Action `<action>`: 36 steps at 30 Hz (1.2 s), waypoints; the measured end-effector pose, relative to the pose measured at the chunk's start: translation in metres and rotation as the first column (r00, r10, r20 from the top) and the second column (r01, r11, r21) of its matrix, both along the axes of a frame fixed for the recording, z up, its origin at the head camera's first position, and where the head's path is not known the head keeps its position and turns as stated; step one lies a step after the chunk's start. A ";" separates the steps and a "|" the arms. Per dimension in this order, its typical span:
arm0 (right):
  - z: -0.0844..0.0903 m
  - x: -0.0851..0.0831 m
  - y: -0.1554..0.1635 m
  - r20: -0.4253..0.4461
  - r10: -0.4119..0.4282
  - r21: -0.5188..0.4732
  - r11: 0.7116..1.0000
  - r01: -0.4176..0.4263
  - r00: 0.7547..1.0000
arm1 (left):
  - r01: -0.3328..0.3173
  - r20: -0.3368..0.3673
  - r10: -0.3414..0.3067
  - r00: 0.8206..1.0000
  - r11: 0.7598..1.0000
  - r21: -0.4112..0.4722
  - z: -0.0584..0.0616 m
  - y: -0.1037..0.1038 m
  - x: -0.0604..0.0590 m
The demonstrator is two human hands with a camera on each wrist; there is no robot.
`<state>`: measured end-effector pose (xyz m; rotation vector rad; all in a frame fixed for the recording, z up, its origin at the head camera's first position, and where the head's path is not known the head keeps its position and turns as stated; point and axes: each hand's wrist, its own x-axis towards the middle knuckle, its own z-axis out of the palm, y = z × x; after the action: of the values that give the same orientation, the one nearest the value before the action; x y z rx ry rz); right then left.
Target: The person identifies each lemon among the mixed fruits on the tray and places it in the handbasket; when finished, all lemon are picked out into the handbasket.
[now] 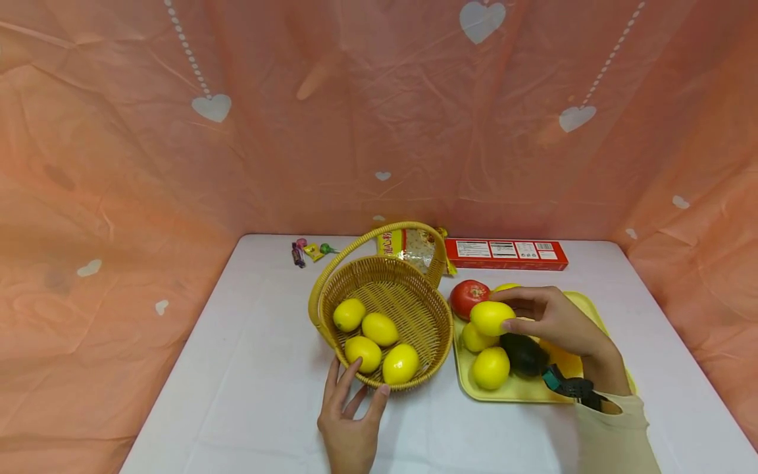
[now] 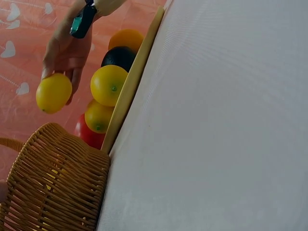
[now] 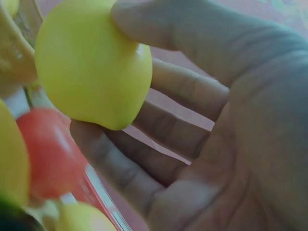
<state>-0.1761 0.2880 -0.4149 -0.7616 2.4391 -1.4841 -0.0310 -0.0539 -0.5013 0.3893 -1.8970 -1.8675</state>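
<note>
My right hand (image 1: pixel 547 319) pinches a yellow lemon (image 1: pixel 493 318) between thumb and fingertips, above the left part of a yellow tray (image 1: pixel 503 395). Beneath it in the tray lie more lemons (image 1: pixel 491 368), a dark avocado (image 1: pixel 524 355) and an orange fruit (image 2: pixel 126 37) partly behind the wrist. A red pomegranate-like fruit (image 1: pixel 470 299) is at the tray's far left corner. My left hand (image 1: pixel 352 421) rests with spread, fairly straight fingers on the near rim of a wicker basket (image 1: pixel 385 289). Inside the basket, several lemons (image 1: pixel 380 329) lie toward the near side.
Behind the basket sit a clear and yellow food bag (image 1: pixel 408 245) and a long red box (image 1: pixel 509 255). Small wrapped candies (image 1: pixel 312 251) lie at the back left. The basket's arched handle (image 1: pixel 355 245) stands up. Orange cloth with hearts hangs around the white table (image 1: pixel 237 395).
</note>
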 end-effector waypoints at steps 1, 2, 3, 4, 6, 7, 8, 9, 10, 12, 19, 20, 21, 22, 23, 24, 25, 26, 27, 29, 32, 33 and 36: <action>-0.001 -0.001 -0.005 -0.002 0.024 -0.002 1.000 -0.024 1.000 | -0.001 0.001 0.001 1.000 1.000 -0.002 0.000 0.000 0.000; -0.002 -0.002 -0.011 -0.005 0.049 -0.004 0.999 -0.049 0.999 | -0.002 0.001 0.002 1.000 1.000 -0.002 0.000 0.000 0.000; -0.004 -0.003 -0.016 -0.003 0.075 -0.014 0.997 -0.075 0.997 | -0.002 0.000 0.002 1.000 1.000 -0.002 0.000 0.000 0.000; -0.005 -0.003 -0.021 0.002 0.099 -0.024 0.995 -0.099 0.995 | -0.003 0.000 0.003 1.000 1.000 -0.003 0.000 0.000 0.000; -0.008 -0.004 -0.032 0.012 0.140 -0.047 0.989 -0.139 0.990 | -0.003 -0.004 0.003 1.000 1.000 -0.004 0.000 0.001 0.000; -0.010 -0.004 -0.037 0.012 0.155 -0.056 0.986 -0.154 0.988 | -0.004 -0.006 0.004 1.000 1.000 -0.004 -0.001 0.001 0.000; -0.011 -0.004 -0.042 0.016 0.168 -0.067 0.984 -0.167 0.986 | -0.005 -0.007 0.005 1.000 1.000 -0.004 -0.001 0.001 0.000; -0.011 -0.003 -0.046 0.015 0.177 -0.073 0.982 -0.175 0.984 | -0.005 -0.008 0.005 1.000 1.000 -0.004 -0.001 0.001 0.000; -0.012 -0.003 -0.051 0.007 0.181 -0.070 0.981 -0.180 0.983 | -0.006 -0.009 0.006 1.000 1.000 -0.004 -0.001 0.001 0.001; -0.011 0.000 -0.060 -0.018 0.179 -0.052 0.982 -0.180 0.984 | -0.007 -0.010 0.007 1.000 1.000 -0.001 -0.001 0.002 0.001; -0.005 0.013 -0.089 -0.120 0.180 0.105 0.980 -0.167 0.976 | -0.002 -0.005 0.002 1.000 1.000 0.014 0.000 0.002 0.000; -0.005 0.015 -0.093 -0.131 0.189 0.127 0.977 -0.172 0.973 | -0.001 -0.005 0.001 1.000 1.000 0.016 0.000 0.002 0.000; -0.006 0.016 -0.097 -0.142 0.200 0.149 0.973 -0.179 0.969 | 0.000 -0.004 0.000 1.000 1.000 0.016 0.000 0.001 0.000; -0.006 0.017 -0.101 -0.150 0.209 0.170 0.968 -0.183 0.966 | 0.000 -0.005 0.000 1.000 1.000 0.014 0.000 0.001 -0.001; -0.007 0.018 -0.104 -0.151 0.217 0.186 0.964 -0.187 0.964 | 0.001 -0.005 -0.001 1.000 1.000 0.013 -0.001 0.001 -0.001; -0.008 0.019 -0.108 -0.154 0.227 0.196 0.961 -0.195 0.962 | 0.003 -0.005 -0.003 1.000 1.000 0.010 -0.001 0.001 -0.001; -0.009 0.020 -0.111 -0.152 0.235 0.197 0.959 -0.203 0.960 | 0.005 -0.005 -0.005 1.000 1.000 0.008 -0.001 0.001 -0.001; -0.009 0.022 -0.114 -0.147 0.239 0.198 0.958 -0.208 0.960 | 0.006 -0.006 -0.006 1.000 1.000 0.006 -0.002 0.001 -0.001; -0.010 0.023 -0.116 -0.138 0.243 0.194 0.957 -0.214 0.960 | 0.007 -0.005 -0.007 1.000 1.000 0.005 -0.003 0.001 -0.001; -0.011 0.025 -0.121 -0.129 0.254 0.175 0.957 -0.230 0.959 | 0.010 -0.008 -0.010 1.000 1.000 0.003 -0.004 0.000 -0.001; -0.014 0.027 -0.128 -0.139 0.270 0.158 0.956 -0.247 0.953 | 0.014 -0.014 -0.014 1.000 1.000 -0.001 -0.006 -0.001 -0.001; -0.014 0.028 -0.131 -0.145 0.274 0.157 0.955 -0.251 0.951 | 0.015 -0.015 -0.015 1.000 1.000 -0.002 -0.006 -0.001 -0.001; -0.015 0.030 -0.138 -0.159 0.271 0.171 0.955 -0.243 0.950 | 0.017 -0.018 -0.017 1.000 1.000 -0.003 -0.007 -0.001 -0.002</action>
<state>-0.1459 0.1502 -0.4300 -1.1757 2.4255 -1.1675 -0.0326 -0.0552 -0.5085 0.3549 -1.8966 -1.8723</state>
